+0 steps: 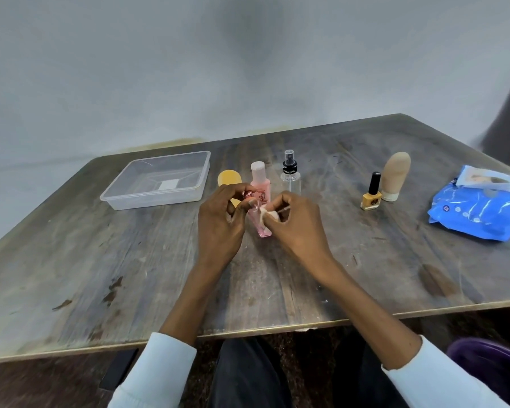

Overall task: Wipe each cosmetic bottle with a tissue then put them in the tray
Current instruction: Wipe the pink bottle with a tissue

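Two hands wipe a small pink bottle over the bench.

The left hand [218, 214] pinches the pink bottle [261, 223], fingers curled on it; the right hand [298, 223] presses a crumpled tissue [267, 215] against it. Behind stand a taller pink bottle [259, 184], a clear spray bottle [290, 175] and a yellow tube [229, 179]. Rightward: yellow nail polish [371, 194], a beige tube [395, 175], a blue wipes pack [480, 209]. The clear tray [156, 179] at left holds no bottles. Labels are unreadable.
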